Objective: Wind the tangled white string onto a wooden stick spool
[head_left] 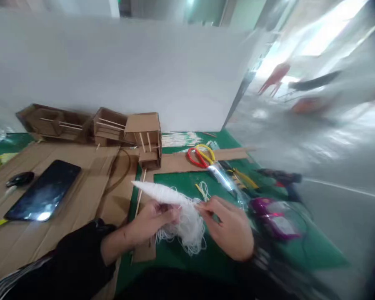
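White string [162, 193], one tapering wound spindle trailing loose tangles, lies over one green tabletop [171, 181]: our left hand [154, 218] grips it in curled fingers, our right hand [229, 227] pinches its blunt end. Beyond, we see one pair of red-and-yellow-handled scissors [213, 167].

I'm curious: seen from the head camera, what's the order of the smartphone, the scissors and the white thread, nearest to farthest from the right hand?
1. White thread: nearest, at the right hand, on its left.
2. Red-and-yellow-handled scissors: beyond the hand.
3. Black smartphone: farthest, well off to the left.
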`<state>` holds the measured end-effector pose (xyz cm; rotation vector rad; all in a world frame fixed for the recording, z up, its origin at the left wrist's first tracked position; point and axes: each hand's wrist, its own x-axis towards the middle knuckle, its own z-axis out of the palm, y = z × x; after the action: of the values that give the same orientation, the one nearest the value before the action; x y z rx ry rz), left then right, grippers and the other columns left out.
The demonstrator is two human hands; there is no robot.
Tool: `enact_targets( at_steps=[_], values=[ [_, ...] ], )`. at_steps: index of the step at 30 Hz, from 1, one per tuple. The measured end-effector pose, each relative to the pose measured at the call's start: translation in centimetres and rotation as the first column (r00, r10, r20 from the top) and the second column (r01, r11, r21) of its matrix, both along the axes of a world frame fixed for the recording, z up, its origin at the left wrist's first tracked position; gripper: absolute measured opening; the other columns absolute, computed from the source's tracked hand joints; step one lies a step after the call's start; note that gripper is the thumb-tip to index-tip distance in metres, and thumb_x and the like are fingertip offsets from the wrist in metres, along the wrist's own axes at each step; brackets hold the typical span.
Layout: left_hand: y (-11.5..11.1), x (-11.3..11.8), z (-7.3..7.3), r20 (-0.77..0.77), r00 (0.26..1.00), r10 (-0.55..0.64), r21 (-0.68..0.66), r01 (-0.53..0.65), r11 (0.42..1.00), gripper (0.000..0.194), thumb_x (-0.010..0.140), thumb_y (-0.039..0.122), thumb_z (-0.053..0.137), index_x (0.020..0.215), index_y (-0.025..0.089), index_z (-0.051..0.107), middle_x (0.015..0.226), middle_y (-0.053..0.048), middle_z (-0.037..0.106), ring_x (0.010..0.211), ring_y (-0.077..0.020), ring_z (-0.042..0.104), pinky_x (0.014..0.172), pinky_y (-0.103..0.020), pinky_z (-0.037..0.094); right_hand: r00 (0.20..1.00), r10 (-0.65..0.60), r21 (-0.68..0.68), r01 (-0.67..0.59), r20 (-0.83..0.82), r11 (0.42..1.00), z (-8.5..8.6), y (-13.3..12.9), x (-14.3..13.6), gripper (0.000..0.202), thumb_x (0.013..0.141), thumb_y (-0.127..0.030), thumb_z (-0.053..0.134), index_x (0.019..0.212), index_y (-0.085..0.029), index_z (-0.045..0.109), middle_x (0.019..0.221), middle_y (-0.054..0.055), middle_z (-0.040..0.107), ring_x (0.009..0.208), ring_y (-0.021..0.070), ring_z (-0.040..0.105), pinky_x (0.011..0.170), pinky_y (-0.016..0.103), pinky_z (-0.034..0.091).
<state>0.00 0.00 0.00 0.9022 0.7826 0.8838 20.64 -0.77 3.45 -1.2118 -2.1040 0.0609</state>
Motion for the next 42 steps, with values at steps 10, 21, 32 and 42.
enact_targets(
  at_steps=[10,21,32,42],
  values=[
    [-0.2,-0.4,0.1,0.057,0.995,0.081,0.044,-0.084,0.996,0.025,0.074,0.031,0.078,0.081,0.012,0.062,0.065,0.001,0.063,0.061,-0.0085,0.058,0.061,-0.019,0.047,0.999,-0.034,0.084,0.033,0.015,0.996,0.0,0.6,2.9,0.014,0.087,-0.022,0.064,0.074,-0.018,0.061,0.069,0.001,0.065,0.065,0.0132,0.063,0.062,0.023,0.045],
    [-0.8,-0.1,0.6,0.048,0.996,0.080,0.031,-0.081,0.996,0.071,0.074,0.017,0.078,0.134,0.024,0.042,0.087,0.000,0.066,0.077,-0.0114,0.064,0.068,-0.021,0.054,0.995,0.092,-0.049,-0.093,-0.031,0.994,0.1,0.0,3.6,0.009,0.089,-0.024,0.061,0.084,-0.020,0.068,0.072,0.001,0.069,0.063,0.0128,0.063,0.059,0.023,0.049],
    [-1.1,0.7,0.3,-0.037,0.991,0.130,0.171,-0.122,0.978,0.043,0.071,0.016,0.078,0.107,0.018,0.055,0.094,-0.001,0.065,0.088,-0.0161,0.064,0.076,-0.025,0.054,0.995,0.104,-0.359,-0.100,-0.008,0.928,1.2,-0.8,2.9,0.022,0.093,-0.033,0.052,0.110,-0.021,0.060,0.089,0.003,0.069,0.065,0.0131,0.063,0.059,0.024,0.050],
    [-1.7,1.0,-0.1,-0.170,0.975,0.142,0.309,-0.084,0.947,0.038,0.079,0.027,0.070,0.111,0.016,0.053,0.101,-0.007,0.064,0.093,-0.0204,0.062,0.081,-0.031,0.051,0.982,0.188,-0.454,-0.170,-0.004,0.875,2.2,0.4,-0.9,0.030,0.091,-0.043,0.053,0.113,-0.024,0.059,0.104,0.005,0.069,0.083,0.0185,0.066,0.068,0.028,0.049]
  ],
)
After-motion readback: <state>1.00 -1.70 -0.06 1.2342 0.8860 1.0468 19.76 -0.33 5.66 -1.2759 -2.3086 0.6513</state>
